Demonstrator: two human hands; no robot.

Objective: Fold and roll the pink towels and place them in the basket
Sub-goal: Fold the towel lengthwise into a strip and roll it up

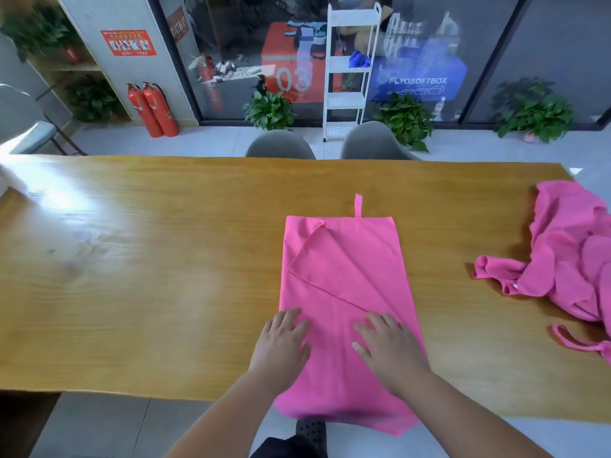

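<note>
A pink towel point(347, 276) lies flat on the wooden table point(148, 259), folded lengthwise with a diagonal flap on top and a small loop at its far edge. Its near end hangs over the table's front edge. My left hand point(284, 345) rests palm down on the towel's left side, fingers spread. My right hand point(386, 348) presses flat on the towel's right side, also holding nothing. A crumpled heap of pink towels point(568, 259) sits at the table's right end. No basket is in view.
Two grey chairs point(281, 147) stand behind the table's far edge. Beyond them are a white shelf rack point(350, 71), potted plants point(271, 110) and two red fire extinguishers point(155, 110) by a glass wall.
</note>
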